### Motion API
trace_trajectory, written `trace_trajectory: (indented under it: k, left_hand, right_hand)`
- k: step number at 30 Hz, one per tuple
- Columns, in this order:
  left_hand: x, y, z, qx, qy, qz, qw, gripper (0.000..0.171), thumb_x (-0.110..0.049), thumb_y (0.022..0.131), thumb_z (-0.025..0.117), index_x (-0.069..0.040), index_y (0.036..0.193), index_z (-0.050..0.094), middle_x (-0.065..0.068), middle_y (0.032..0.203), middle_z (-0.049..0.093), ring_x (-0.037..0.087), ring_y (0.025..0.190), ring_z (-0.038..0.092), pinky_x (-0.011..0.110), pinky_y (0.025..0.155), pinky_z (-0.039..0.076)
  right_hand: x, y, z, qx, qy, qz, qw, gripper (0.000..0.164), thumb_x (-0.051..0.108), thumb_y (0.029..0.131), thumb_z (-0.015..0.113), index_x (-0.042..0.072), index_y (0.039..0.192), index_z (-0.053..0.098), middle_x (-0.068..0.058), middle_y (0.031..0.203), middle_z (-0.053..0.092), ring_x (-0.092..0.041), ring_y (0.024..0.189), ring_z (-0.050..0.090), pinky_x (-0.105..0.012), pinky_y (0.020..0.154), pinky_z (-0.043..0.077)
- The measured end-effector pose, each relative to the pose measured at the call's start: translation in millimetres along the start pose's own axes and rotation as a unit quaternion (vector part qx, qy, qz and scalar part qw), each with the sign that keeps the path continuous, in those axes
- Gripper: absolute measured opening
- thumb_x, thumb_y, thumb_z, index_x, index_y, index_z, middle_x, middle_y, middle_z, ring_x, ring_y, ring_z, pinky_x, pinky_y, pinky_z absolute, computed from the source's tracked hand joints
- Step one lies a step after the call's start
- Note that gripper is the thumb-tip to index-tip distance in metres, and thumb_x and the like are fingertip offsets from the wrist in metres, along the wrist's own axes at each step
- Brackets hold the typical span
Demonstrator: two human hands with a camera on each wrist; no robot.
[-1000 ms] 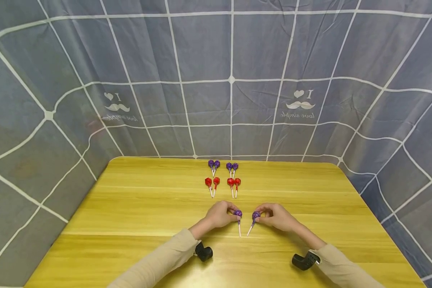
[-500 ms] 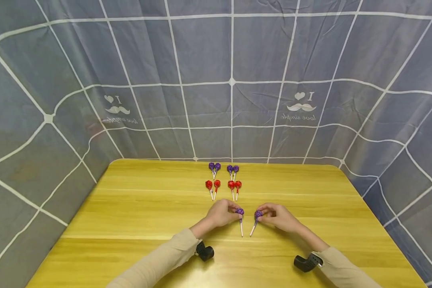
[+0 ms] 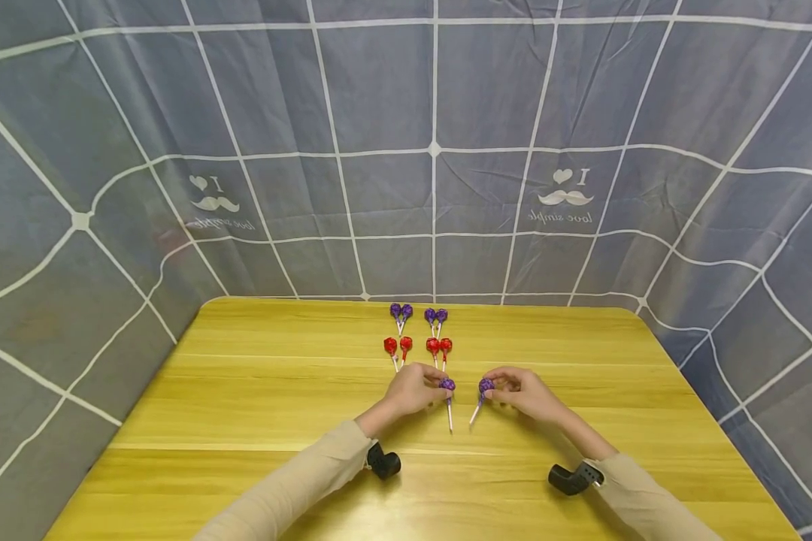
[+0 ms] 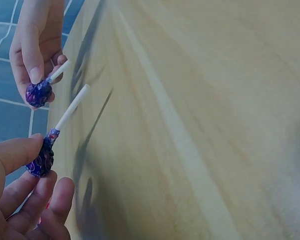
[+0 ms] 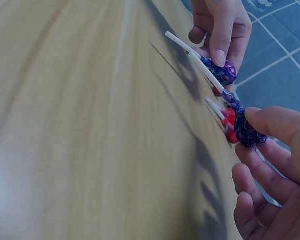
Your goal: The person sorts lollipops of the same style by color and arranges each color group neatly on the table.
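Note:
My left hand (image 3: 413, 389) pinches a purple-wrapped lollipop (image 4: 41, 161) by its head, between thumb and fingers, the white stick pointing toward me. Opposite it, my right hand (image 3: 526, 394) grips a second purple lollipop (image 5: 248, 131) the same way, its stick slanting down to the left in the head view. The two lollipops are apart, with a small gap between them. Both are held above the table, their shadows falling on the wood in the wrist views. Just beyond the left hand lie red lollipops (image 3: 433, 346) in two pairs, the left pair's sticks partly hidden by that hand.
Behind the red ones, two pairs of purple lollipops (image 3: 401, 309) lie near the far edge of the wooden table (image 3: 277, 406). A grey curtain (image 3: 386, 195) with white grid lines stands around the back and sides. Each wrist wears a black camera (image 3: 383, 461).
Both hands have moved slightly away from me, toward the red lollipops, still holding their purple lollipops. The gap between the two held lollipops is a little wider than a second ago.

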State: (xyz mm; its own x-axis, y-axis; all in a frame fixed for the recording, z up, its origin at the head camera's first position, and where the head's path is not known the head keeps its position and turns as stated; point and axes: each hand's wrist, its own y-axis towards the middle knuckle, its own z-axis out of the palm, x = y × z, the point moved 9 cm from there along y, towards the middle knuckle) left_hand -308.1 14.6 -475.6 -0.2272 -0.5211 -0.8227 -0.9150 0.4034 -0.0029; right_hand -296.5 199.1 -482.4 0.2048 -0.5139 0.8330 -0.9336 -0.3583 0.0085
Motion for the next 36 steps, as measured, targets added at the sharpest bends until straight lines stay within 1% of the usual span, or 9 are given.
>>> trace_trajectory:
  k: [3,9,12,16,18,21,27,33,36]
  left_hand:
    - [0.4,3.6,-2.2,-0.003,-0.006,-0.001,1.0,0.035,-0.018,0.083,0.074,-0.002,0.113,0.069,0.012,0.1,0.071,0.021,0.061,0.069,0.022,0.051,0.049]
    - [-2.4,11.4,-9.8,-0.015,0.004,0.001,0.9999,0.035,-0.02,0.083,0.074,-0.004,0.114,0.069,0.01,0.098,0.071,0.024,0.061,0.069,0.023,0.049,0.047]
    - [-4.9,15.5,-14.8,-0.029,0.021,0.009,0.9993,0.033,-0.021,0.082,0.074,-0.007,0.111,0.071,0.009,0.096,0.071,0.02,0.061,0.066,0.022,0.052,0.044]
    - [-6.8,20.9,-20.3,-0.047,0.039,0.018,0.998,0.029,-0.021,0.081,0.075,-0.01,0.108,0.073,0.007,0.093,0.071,0.011,0.067,0.058,0.021,0.055,0.038]
    - [-7.4,23.1,-22.9,-0.052,0.037,0.019,0.9978,0.029,-0.021,0.081,0.075,-0.01,0.108,0.073,0.007,0.093,0.072,0.011,0.07,0.058,0.021,0.054,0.038]
    - [-8.0,26.9,-26.8,-0.057,0.032,0.014,0.9978,0.028,-0.02,0.082,0.075,-0.011,0.108,0.072,0.007,0.094,0.072,0.015,0.075,0.061,0.021,0.054,0.038]
    - [-13.2,36.2,-34.9,-0.07,0.033,0.012,0.997,0.028,-0.021,0.082,0.074,-0.011,0.109,0.072,0.006,0.096,0.072,0.017,0.082,0.063,0.02,0.058,0.038]
    - [-20.6,46.9,-42.8,-0.073,0.032,0.012,0.9967,0.028,-0.021,0.084,0.073,-0.011,0.11,0.072,0.008,0.098,0.072,0.02,0.085,0.064,0.021,0.058,0.04]
    - [-23.2,54.8,-46.8,-0.077,0.036,0.011,0.9964,0.028,-0.022,0.084,0.073,-0.012,0.111,0.072,0.008,0.099,0.072,0.02,0.086,0.064,0.02,0.057,0.038]
  right_hand:
    - [-0.9,4.0,-2.4,-0.008,-0.002,-0.001,1.0,0.037,0.021,0.087,0.07,0.0,0.117,0.063,-0.015,0.1,0.068,-0.014,0.068,0.059,-0.024,0.053,0.048]
    - [-0.7,12.4,-7.4,-0.02,0.004,-0.005,1.0,0.036,0.019,0.088,0.069,-0.002,0.117,0.063,-0.021,0.106,0.066,-0.017,0.071,0.06,-0.026,0.051,0.048]
    - [-0.5,16.4,-9.3,-0.024,0.004,-0.002,1.0,0.035,0.019,0.088,0.069,-0.001,0.117,0.064,-0.021,0.108,0.067,-0.018,0.071,0.061,-0.027,0.051,0.049]
    - [1.5,20.0,-11.2,-0.023,0.006,-0.001,1.0,0.035,0.017,0.087,0.069,-0.001,0.117,0.064,-0.021,0.108,0.067,-0.023,0.07,0.062,-0.029,0.05,0.049]
    - [3.5,21.4,-12.5,-0.024,0.006,-0.002,1.0,0.035,0.016,0.087,0.069,-0.001,0.117,0.064,-0.022,0.108,0.067,-0.025,0.071,0.062,-0.03,0.051,0.049]
    - [5.8,24.2,-14.7,-0.025,-0.004,-0.005,1.0,0.035,0.017,0.088,0.069,-0.001,0.117,0.064,-0.021,0.108,0.067,-0.023,0.071,0.061,-0.028,0.052,0.049]
    - [9.0,33.8,-21.4,-0.041,-0.035,-0.01,0.998,0.033,0.019,0.087,0.069,0.0,0.114,0.066,-0.018,0.104,0.069,-0.01,0.071,0.056,-0.021,0.058,0.043]
    - [11.6,46.1,-29.1,-0.046,-0.059,-0.013,0.997,0.034,0.021,0.087,0.069,0.002,0.115,0.066,-0.018,0.105,0.069,-0.012,0.074,0.058,-0.022,0.064,0.045]
    - [14.6,52.1,-34.1,-0.049,-0.061,-0.017,0.997,0.034,0.02,0.087,0.069,0.001,0.115,0.066,-0.019,0.105,0.069,-0.014,0.075,0.059,-0.024,0.066,0.046]
